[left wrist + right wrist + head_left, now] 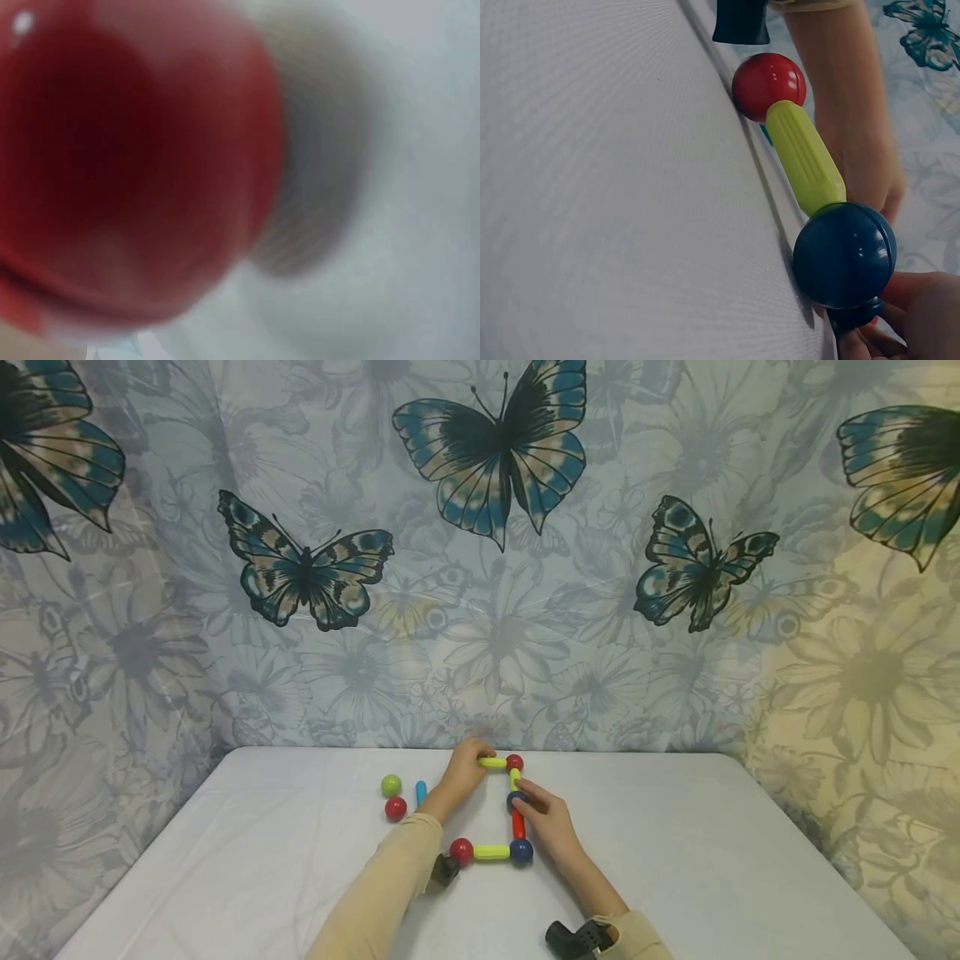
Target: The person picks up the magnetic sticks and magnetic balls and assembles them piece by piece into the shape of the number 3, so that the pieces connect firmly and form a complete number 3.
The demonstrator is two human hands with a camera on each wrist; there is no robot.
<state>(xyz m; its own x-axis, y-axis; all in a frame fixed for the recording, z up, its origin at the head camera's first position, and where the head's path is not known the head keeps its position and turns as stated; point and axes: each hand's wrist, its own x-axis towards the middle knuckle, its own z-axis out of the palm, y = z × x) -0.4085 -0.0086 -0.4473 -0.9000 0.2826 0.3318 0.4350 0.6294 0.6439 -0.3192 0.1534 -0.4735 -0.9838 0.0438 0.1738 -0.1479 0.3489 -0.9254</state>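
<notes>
head view shows a chain of balls and rods right of centre in the lower half of the frame, on a white table (pixel 660 827). at its top, the left hand (pixel 463 768) pinches the left end of the upper yellow-green rod (pixel 493 763), fingers closed around that tip; the rod's right end meets the upper red ball (pixel 514 762). below that ball, a short yellow-green rod (pixel 514 779) runs down to the middle blue ball (pixel 513 802), which the right hand (pixel 551 822) holds between thumb and fingers, the grip only as wide as the ball. a red rod (pixel 518 827) continues down to the lower blue ball (pixel 521 852), and the lower yellow-green rod (pixel 491 852) leads left from there to the lower red ball (pixel 462 852). left of the left arm, a green ball (pixel 391 786), a loose red ball (pixel 396 809) and a blue rod (pixel 421 794) lie near one another, seen plainly only from the head.

right wrist view brings out the grooves along the lower yellow-green rod and the seam on the lower blue ball, right of centre; the right hand's fingers show at lower right, partly hidden, with the left forearm behind at upper right.

left wrist view is mostly a blurred red ball filling the left side, a grey-brown blur beside it; from that view alone i cannot tell the left hand's grip.
</notes>
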